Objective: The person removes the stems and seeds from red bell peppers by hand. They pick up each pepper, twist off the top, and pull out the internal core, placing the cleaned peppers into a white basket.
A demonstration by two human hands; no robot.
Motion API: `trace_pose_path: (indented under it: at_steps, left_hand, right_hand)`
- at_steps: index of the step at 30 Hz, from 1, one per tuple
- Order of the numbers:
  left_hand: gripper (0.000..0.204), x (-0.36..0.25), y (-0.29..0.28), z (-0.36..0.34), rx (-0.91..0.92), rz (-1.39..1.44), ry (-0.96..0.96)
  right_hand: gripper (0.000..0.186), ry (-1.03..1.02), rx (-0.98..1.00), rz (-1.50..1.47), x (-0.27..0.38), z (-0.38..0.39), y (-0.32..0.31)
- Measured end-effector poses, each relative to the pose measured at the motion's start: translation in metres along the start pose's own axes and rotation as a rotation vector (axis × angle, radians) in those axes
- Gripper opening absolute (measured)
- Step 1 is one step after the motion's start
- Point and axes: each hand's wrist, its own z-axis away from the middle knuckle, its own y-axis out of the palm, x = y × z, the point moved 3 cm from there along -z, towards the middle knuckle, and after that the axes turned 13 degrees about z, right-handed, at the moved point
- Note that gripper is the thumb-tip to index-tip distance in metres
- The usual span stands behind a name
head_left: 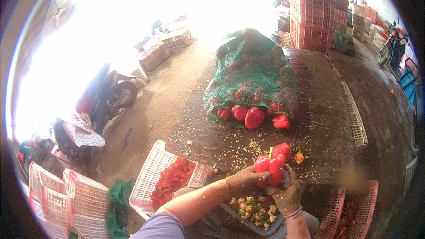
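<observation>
Between my two gloved hands is a red bell pepper (268, 166) with its green stem up. My left hand (246, 180) grips its left side, fingers closed on it. My right hand (287, 198) closes round its lower right side; a thin grey curved edge, perhaps a blade, shows there, mostly hidden. Just behind, a second red pepper (282, 150) touches or overlaps the held one; I cannot tell which. Below my hands, a blue-rimmed tub (271, 230) holds pale, seedy pepper cores with green stems (254, 210). Red pepper pieces (175, 179) fill part of a white crate (148, 175) at left.
A green mesh sack (252, 71) of red peppers lies open toward me on the dark, seed-strewn table (316, 106). An orange-red scrap (299, 157) sits right of my hands. Crates stand at lower right (369, 208), lower left (88, 190) and stacked behind (311, 17).
</observation>
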Motion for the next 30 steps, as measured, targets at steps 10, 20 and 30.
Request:
trace_pose_path:
  at_steps: [10, 20, 30]
  left_hand:
    - [0.087, -0.028, 0.050, 0.023, 0.022, -0.051, -0.078]
    - [0.068, -0.010, 0.015, 0.006, -0.240, -0.212, 0.018]
    - [0.042, -0.026, 0.003, 0.016, -0.189, -0.560, -0.151]
  right_hand:
    - [0.085, -0.131, -0.042, 0.278, 0.011, 0.000, -0.001]
    - [0.091, -0.177, -0.120, 0.365, 0.014, 0.003, -0.006]
    - [0.061, -0.043, -0.004, 0.151, 0.007, -0.001, -0.011]
